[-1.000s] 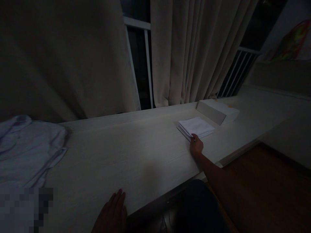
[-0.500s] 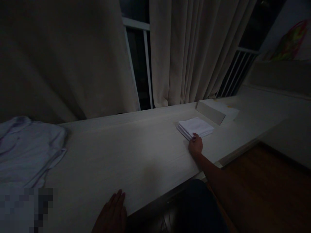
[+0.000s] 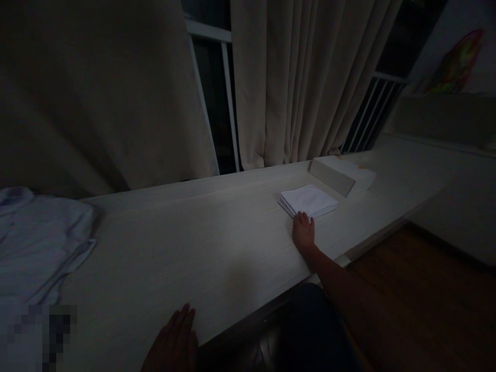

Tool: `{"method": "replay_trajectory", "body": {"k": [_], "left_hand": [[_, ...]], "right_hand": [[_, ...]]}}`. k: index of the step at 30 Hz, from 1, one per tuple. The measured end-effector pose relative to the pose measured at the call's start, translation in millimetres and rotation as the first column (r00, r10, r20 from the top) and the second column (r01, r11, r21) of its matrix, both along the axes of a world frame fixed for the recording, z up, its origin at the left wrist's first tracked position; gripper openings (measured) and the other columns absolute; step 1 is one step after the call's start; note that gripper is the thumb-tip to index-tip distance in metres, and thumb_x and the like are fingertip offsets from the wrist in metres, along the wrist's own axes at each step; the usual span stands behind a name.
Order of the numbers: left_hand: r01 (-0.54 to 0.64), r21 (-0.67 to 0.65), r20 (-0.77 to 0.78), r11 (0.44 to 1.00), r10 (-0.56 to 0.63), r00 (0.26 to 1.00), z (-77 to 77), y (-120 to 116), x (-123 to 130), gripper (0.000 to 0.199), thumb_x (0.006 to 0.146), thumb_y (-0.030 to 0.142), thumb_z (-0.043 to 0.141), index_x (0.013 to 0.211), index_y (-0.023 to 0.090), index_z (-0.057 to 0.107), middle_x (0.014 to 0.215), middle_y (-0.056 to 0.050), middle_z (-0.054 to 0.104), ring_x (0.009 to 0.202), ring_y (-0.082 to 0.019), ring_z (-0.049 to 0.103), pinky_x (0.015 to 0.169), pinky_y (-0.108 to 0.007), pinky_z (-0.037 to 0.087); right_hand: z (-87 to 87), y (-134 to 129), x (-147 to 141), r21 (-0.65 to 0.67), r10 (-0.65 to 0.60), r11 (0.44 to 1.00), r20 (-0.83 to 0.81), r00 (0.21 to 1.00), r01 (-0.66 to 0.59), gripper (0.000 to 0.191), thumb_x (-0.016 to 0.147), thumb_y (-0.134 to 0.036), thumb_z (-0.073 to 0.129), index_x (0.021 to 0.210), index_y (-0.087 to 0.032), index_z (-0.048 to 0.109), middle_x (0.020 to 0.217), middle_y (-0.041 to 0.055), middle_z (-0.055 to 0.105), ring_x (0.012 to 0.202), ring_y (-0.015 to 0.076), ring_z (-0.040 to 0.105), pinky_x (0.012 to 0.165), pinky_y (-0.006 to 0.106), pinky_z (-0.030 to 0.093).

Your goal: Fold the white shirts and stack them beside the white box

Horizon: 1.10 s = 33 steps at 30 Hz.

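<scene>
A flat white stack (image 3: 310, 198) of layered sheets, folded cloth or paper, lies toward the right of the long pale tabletop (image 3: 166, 243). My right hand (image 3: 304, 231) is at its near corner, fingers extended and fingertips touching the edge; the thumb is not clearly seen. Close to the front edge, my left hand (image 3: 174, 338) rests on the surface with its fingers stretched out, holding nothing. A light-coloured collared shirt (image 3: 42, 232) lies spread out at the far left.
Just behind the stack is a white box (image 3: 341, 175), lying on its side. Beige curtains (image 3: 279, 88) hang along the table's back edge. Below the front edge are my dark-clad leg (image 3: 313, 325) and a wooden floor (image 3: 422, 279). A pixelated patch covers the lower left.
The fingers of my right hand have gone from curled at the stack's corner to straighter, laid against its edge. The whole view has shifted slightly; my left hand stays on the table.
</scene>
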State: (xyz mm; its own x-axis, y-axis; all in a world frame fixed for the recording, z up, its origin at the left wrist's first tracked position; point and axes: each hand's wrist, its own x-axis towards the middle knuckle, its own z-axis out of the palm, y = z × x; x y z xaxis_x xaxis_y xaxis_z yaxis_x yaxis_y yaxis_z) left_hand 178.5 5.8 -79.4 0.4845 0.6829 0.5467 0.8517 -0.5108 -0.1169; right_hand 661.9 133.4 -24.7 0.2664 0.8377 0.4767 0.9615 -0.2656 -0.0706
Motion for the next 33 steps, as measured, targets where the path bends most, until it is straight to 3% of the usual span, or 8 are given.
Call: {"method": "replay_trajectory", "body": {"k": [8,13,19,25,28,30,32,33], "left_hand": [[-0.050,-0.052,0.034,0.997,0.052,0.998,-1.7,-0.2,3.4,0.056,0.085,0.028,0.047,0.140,0.018,0.045,0.141,-0.011,0.052,0.130,-0.029,0.049,0.105,-0.048,0.042],[-0.109,-0.136,0.038,0.985,0.116,0.993,11.3,-14.2,11.9,0.049,0.089,0.026,0.042,0.137,0.021,0.051,0.139,-0.009,0.054,0.129,-0.027,0.050,0.105,-0.047,0.044],[-0.156,-0.211,0.064,0.965,0.173,0.983,19.3,-20.8,11.8,0.047,0.091,0.024,0.038,0.136,0.017,0.051,0.143,-0.012,0.049,0.132,-0.028,0.046,0.106,-0.050,0.041],[-0.120,-0.225,0.163,0.967,0.159,0.974,35.7,-19.0,13.2,0.042,0.092,0.029,0.038,0.129,0.020,0.057,0.134,-0.012,0.059,0.124,-0.027,0.054,0.102,-0.050,0.044],[-0.176,-0.224,0.284,0.959,0.237,0.929,62.4,-3.5,-14.0,0.040,0.093,0.036,0.038,0.120,0.019,0.062,0.116,-0.011,0.069,0.109,-0.025,0.062,0.095,-0.045,0.048],[-0.303,-0.259,0.355,0.917,0.382,0.853,85.9,12.0,-50.9,0.042,0.092,0.042,0.039,0.114,0.016,0.063,0.112,-0.012,0.069,0.107,-0.026,0.062,0.093,-0.042,0.048],[-0.464,-0.381,0.348,0.800,0.589,0.729,110.2,28.2,-97.3,0.049,0.090,0.048,0.037,0.112,0.013,0.063,0.109,-0.013,0.069,0.103,-0.026,0.063,0.089,-0.040,0.049],[-0.544,-0.462,0.280,0.700,0.697,0.660,121.5,35.2,-120.7,0.052,0.089,0.051,0.036,0.113,0.012,0.062,0.106,-0.013,0.070,0.097,-0.026,0.065,0.085,-0.039,0.049]], "right_hand": [[21.5,-9.3,-13.2,-0.011,-0.012,1.000,0.064,0.998,0.013,0.034,0.092,-0.012,0.035,0.117,-0.012,0.058,0.115,0.0195,0.058,0.108,0.0311,0.045,0.096,0.045,0.028],[16.0,-13.7,-27.5,-0.148,0.248,0.961,0.090,0.965,-0.233,0.027,0.091,-0.017,0.042,0.108,-0.014,0.062,0.107,0.0184,0.058,0.106,0.0324,0.045,0.093,0.045,0.029],[3.4,-16.4,-102.7,-0.255,0.416,0.892,0.142,0.898,-0.373,0.026,0.090,-0.012,0.040,0.101,-0.016,0.063,0.105,0.0174,0.059,0.101,0.0309,0.047,0.087,0.042,0.032],[2.4,-18.2,-142.1,-0.182,0.303,0.936,-0.016,0.953,-0.301,0.027,0.092,-0.013,0.040,0.105,-0.019,0.064,0.103,0.0127,0.060,0.096,0.0270,0.049,0.080,0.036,0.034],[-0.9,-15.1,-135.9,-0.137,0.311,0.938,-0.070,0.948,-0.318,0.026,0.093,-0.016,0.043,0.106,-0.019,0.065,0.103,0.0121,0.060,0.096,0.0262,0.049,0.082,0.036,0.034],[-3.0,-13.7,-132.8,-0.122,0.315,0.939,-0.078,0.946,-0.322,0.025,0.094,-0.017,0.043,0.106,-0.019,0.065,0.102,0.0124,0.060,0.096,0.0262,0.050,0.082,0.036,0.034],[-4.0,-13.3,-132.3,-0.123,0.310,0.940,-0.073,0.948,-0.317,0.026,0.095,-0.017,0.042,0.106,-0.018,0.066,0.101,0.0124,0.060,0.096,0.0261,0.050,0.082,0.035,0.033],[-4.0,-13.4,-132.8,-0.126,0.311,0.940,-0.069,0.948,-0.317,0.026,0.095,-0.018,0.042,0.105,-0.018,0.066,0.101,0.0124,0.060,0.096,0.0260,0.050,0.082,0.035,0.033]]}}
